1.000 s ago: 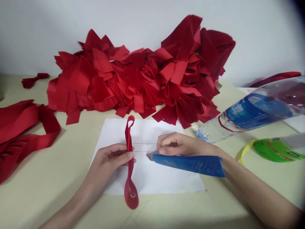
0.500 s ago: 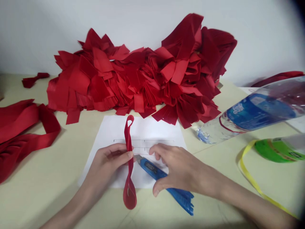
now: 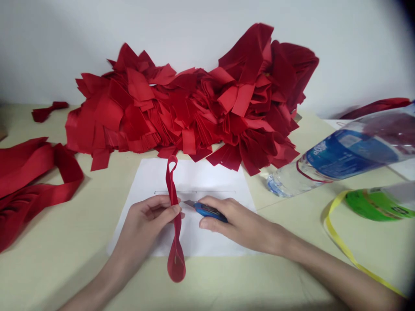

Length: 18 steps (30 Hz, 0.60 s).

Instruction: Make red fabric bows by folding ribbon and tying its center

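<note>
Pinched at its middle by my left hand is a red ribbon, folded so that a small loop stands at the top and a wider one hangs at the bottom. My right hand is closed around a blue utility knife. The knife's blade points left, close to the ribbon's pinched middle; I cannot tell whether it touches. Under both hands lies a white sheet of paper with a ruled line and tick marks. My right palm hides most of the knife's handle.
A large heap of folded red ribbon pieces lies along the wall. Long red ribbon is coiled at the left, with a small tied piece behind it. A plastic bottle, a green roll and yellow tape are at the right.
My right hand, earlier with fingers apart over the utility knife, has closed around it. The knife has turned flatter, with its blade still toward the ribbon. My left hand keeps its pinch.
</note>
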Tool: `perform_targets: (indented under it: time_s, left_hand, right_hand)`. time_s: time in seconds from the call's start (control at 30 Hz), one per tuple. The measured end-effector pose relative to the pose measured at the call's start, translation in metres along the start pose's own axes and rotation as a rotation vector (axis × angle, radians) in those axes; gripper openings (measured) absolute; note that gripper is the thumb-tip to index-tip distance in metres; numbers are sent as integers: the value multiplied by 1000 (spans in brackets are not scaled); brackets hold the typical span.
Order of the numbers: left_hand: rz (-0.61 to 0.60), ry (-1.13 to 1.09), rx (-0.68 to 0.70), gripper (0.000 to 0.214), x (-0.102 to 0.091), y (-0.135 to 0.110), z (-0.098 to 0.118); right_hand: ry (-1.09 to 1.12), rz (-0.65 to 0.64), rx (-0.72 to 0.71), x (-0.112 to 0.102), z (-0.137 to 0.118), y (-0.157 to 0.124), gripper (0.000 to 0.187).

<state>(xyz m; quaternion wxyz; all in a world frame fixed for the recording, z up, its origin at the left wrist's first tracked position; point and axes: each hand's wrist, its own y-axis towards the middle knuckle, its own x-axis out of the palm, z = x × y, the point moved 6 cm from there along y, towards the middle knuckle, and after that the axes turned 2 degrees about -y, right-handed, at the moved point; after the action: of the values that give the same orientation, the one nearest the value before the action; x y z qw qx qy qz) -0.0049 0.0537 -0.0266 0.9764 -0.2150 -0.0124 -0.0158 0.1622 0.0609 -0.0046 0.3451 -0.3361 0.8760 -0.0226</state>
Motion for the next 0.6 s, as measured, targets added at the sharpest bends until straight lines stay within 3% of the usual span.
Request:
perform_targets:
  time_s: [0.27, 0.4, 0.6]
  left_hand:
    - [-5, 66, 87, 13, 3, -2, 7]
    - [25, 140, 144, 14, 4, -5, 7]
    - [232, 170, 163, 13, -15, 0, 18]
  right_hand:
    - [67, -23, -202, 2, -8, 3, 23]
    - [91, -136, -275, 3, -14, 1, 18]
    - [135, -424, -424, 15, -35, -15, 21]
